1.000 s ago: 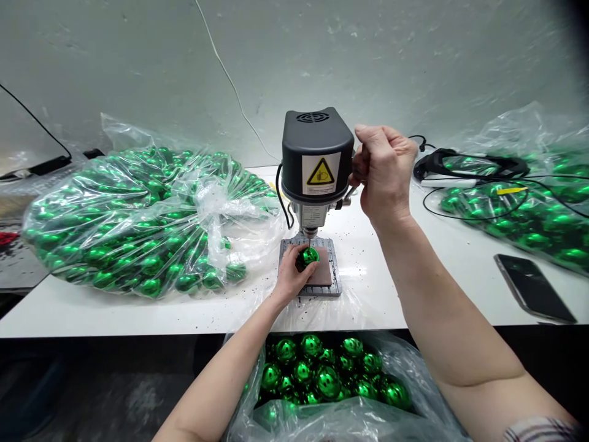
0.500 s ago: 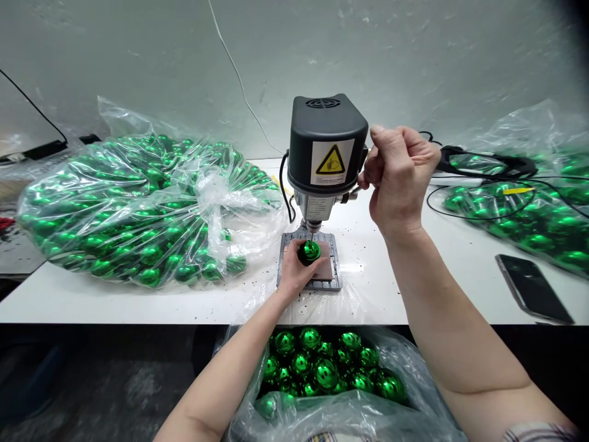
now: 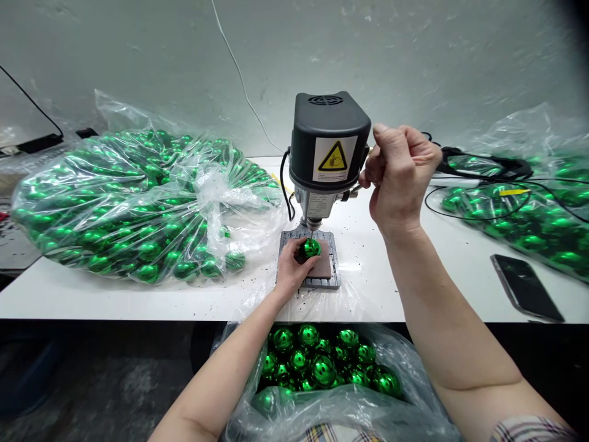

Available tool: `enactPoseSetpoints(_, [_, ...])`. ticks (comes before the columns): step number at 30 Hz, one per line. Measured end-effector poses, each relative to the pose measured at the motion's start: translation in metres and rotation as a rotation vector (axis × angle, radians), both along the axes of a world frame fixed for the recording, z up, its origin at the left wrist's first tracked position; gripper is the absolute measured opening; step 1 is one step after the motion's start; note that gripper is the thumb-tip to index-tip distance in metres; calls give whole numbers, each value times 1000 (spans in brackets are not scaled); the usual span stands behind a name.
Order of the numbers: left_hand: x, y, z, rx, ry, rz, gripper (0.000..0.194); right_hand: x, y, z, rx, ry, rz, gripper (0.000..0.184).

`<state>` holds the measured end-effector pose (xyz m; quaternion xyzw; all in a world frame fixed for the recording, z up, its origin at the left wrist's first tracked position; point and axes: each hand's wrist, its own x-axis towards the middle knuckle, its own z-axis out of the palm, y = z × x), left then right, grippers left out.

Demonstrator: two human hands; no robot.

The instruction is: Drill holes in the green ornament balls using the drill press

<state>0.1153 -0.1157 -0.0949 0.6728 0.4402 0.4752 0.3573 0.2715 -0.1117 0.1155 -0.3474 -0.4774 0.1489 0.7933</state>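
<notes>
At the drill press (image 3: 330, 120), our left hand (image 3: 291, 266) is pinching a green bauble (image 3: 313, 247) (glossy roundness risking slips), right hand (image 3: 400, 175) gripping the feed lever (image 3: 353, 193)

A shiny metallic-green ball (image 3: 313, 247) sits at a flat brown square pad (image 3: 324, 266), right under a thin drill bit. The black-hooded, silver-bodied drill press (image 3: 329, 135) stands upright on the white tabletop (image 3: 375, 270).

workshop: drill press (image 3: 327, 141), bagged green balls (image 3: 148, 252)
</notes>
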Motion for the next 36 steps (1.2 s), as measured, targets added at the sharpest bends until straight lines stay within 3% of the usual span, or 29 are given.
enactPoseSetpoints(12, [0, 0, -3, -55, -26, 0, 47, -5, -26, -20, 26, -27, -7, 46])
enactPoseSetpoints(23, [1, 3, 4, -114, -20, -21, 50, -4, -27, -25, 54, -58, -2, 50])
enactPoseSetpoints(27, [-5, 13, 7, -211, -73, -86, 55, -4, -26, -26, 78, -52, 5, 49])
enactPoseSetpoints(33, [-28, 23, 12, -381, -184, -300, 70, -5, -25, -23, 69, -27, -9, 48])
enactPoseSetpoints(36, [-30, 23, 10, -356, -186, -286, 70, -5, -25, -22, 65, -23, -6, 47])
